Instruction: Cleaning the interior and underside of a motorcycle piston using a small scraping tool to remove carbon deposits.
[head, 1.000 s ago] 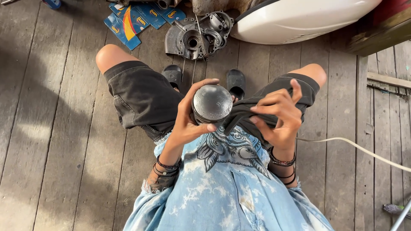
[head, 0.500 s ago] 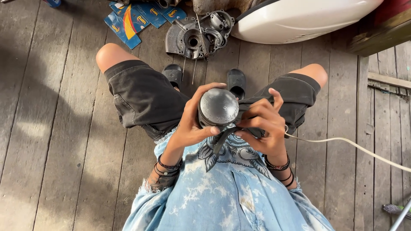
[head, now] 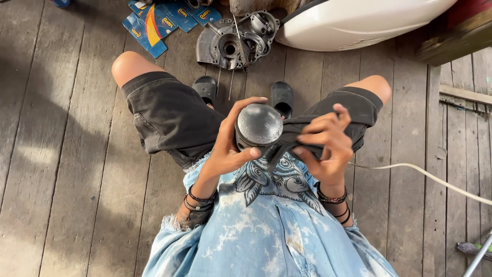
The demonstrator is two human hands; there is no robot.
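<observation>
- My left hand (head: 225,149) is wrapped around the side of a dark metal cylinder (head: 259,125), fingers curled over its far edge and the thumb pressed against its near rim.
- The cylinder sits above my lap, between my knees. Its round flat end faces straight up at me, so its long axis runs roughly up and down, toward the camera.
- My right hand (head: 325,141), just right of the cylinder, is bunched tight on a dark cloth (head: 292,136). The cloth stretches from that fist to the cylinder's right side and touches it there.
- The two hands are close but not touching; the cylinder and cloth lie between them.
- Both wrists carry dark bracelets (head: 330,197).
- Below the cylinder is my pale blue bleached shirt (head: 266,231) with a dark print on the chest.
- Either side of the cylinder are my black shorts (head: 164,115) and bare knees.
- Beyond the cylinder, two black sandals (head: 282,95) rest on the grey wooden plank floor (head: 66,179).
- Farther beyond lies a grey metal engine casing (head: 233,41), with blue and yellow cartons (head: 154,23) to its left and a white curved panel (head: 359,23) to its right.
- A pale cord (head: 425,177) runs across the planks, right of the cylinder.
</observation>
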